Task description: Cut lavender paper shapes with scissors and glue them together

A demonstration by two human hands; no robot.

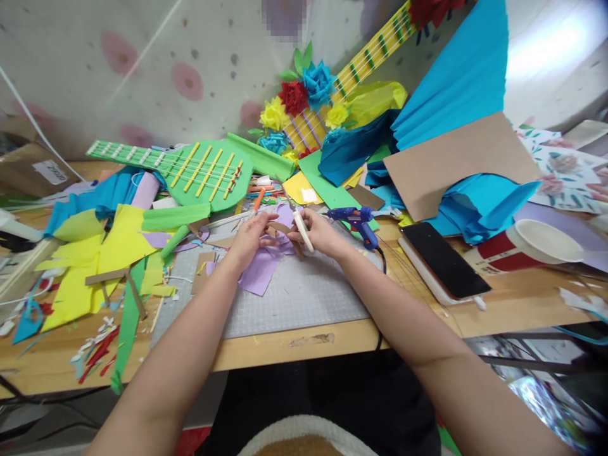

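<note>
left hand (251, 239) curled over purple paper (259, 272), grip unclear | right hand (319, 233) clamped on white-handled tool (303, 230)

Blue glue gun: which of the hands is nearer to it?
Right. The right hand is just left of the glue gun; the left hand is farther left.

The right hand (319, 233) holds a white tool (303, 232). The left hand (251, 239) is at purple paper (259, 273) over the mat (304, 310). Glue gun (354, 216): right. Green guitar (213, 168): far left.
</note>
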